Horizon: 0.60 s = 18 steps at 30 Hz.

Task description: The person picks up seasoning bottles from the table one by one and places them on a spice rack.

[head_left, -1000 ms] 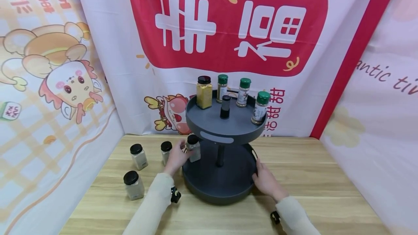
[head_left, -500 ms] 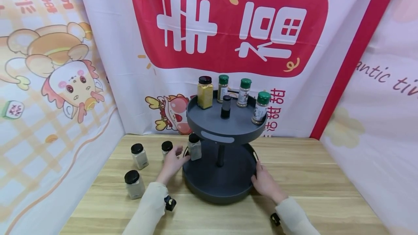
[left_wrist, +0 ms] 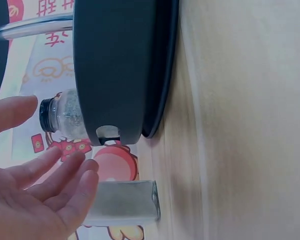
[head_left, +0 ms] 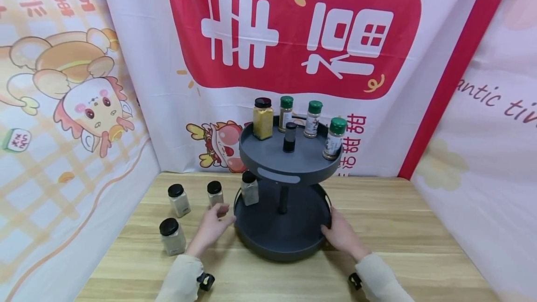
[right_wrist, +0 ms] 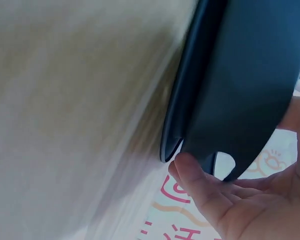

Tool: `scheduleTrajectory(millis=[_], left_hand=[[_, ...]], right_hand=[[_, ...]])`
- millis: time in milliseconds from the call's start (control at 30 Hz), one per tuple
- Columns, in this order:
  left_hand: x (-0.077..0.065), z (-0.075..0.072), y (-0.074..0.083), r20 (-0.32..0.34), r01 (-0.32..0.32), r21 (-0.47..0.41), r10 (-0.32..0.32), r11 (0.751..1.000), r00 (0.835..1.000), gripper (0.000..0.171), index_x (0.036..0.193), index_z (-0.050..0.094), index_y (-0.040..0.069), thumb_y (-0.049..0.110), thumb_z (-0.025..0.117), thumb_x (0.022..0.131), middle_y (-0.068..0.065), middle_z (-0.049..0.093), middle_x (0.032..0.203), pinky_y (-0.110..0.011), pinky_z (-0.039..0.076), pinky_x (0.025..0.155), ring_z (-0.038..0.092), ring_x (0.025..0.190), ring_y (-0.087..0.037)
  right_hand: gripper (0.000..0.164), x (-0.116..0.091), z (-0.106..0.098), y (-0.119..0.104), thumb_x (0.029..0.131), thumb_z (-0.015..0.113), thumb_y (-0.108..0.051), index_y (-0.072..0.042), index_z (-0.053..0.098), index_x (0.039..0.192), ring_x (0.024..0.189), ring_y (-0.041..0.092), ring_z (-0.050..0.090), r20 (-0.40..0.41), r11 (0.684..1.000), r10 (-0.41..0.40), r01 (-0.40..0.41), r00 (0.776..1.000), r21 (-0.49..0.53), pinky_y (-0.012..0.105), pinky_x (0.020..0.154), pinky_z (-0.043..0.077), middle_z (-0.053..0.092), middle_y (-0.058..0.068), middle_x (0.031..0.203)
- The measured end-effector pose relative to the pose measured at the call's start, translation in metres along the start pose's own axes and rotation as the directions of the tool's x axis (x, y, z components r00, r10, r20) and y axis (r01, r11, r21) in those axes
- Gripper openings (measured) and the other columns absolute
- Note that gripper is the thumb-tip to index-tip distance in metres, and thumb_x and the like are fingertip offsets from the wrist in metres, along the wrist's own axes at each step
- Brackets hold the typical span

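Wide tabletop (head_left: 419, 236), right hand (head_left: 343, 233) on tray rim (head_left: 282, 255)

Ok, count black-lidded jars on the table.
3, left of the stand: first jar beyond the left hand, second jar farther left, third jar nearest the person. Others may be hidden.

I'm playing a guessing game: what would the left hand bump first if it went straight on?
From the left hand, probably the lower tray's rim, then the clear jar inside it; depth is unclear.
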<state>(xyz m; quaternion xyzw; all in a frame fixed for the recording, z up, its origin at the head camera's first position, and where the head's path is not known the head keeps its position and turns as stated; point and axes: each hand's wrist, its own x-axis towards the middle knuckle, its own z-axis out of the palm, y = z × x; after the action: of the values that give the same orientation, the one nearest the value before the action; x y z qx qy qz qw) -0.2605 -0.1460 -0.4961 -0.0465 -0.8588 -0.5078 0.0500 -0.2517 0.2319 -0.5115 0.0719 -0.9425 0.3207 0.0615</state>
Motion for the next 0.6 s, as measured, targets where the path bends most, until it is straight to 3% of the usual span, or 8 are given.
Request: scheduleTrajectory(millis=[267,600], left_hand=[[-0.022,-0.011,0.003,0.024,0.053,0.067,-0.054,0.996,0.998,0.04,0.121,0.058,0.001,0.023,0.067,0.088,-0.017,0.059,0.119,-0.049,0.044,0.092,0.055,0.111,-0.036],[-0.043,-0.024,0.002,0.038,0.002,0.139,-0.007,0.99,0.999,0.038,0.116,0.061,0.001,0.024,0.069,0.087,-0.015,0.063,0.113,-0.047,0.046,0.089,0.059,0.104,-0.033]], right_hand=[[0.058,0.007,-0.01,0.008,0.088,0.064,-0.011,0.016,0.036,0.131,0.105,0.039,0.057,-0.021,0.999,0.012,-0.011,1.0,0.045,0.051,0.088,0.046,0.055,0.032,0.117],[0.057,0.019,-0.014,0.02,0.089,0.063,-0.014,0.014,0.038,0.131,0.099,0.037,0.06,-0.015,0.996,0.052,-0.051,0.999,0.075,0.05,0.087,0.046,0.056,0.029,0.115]])
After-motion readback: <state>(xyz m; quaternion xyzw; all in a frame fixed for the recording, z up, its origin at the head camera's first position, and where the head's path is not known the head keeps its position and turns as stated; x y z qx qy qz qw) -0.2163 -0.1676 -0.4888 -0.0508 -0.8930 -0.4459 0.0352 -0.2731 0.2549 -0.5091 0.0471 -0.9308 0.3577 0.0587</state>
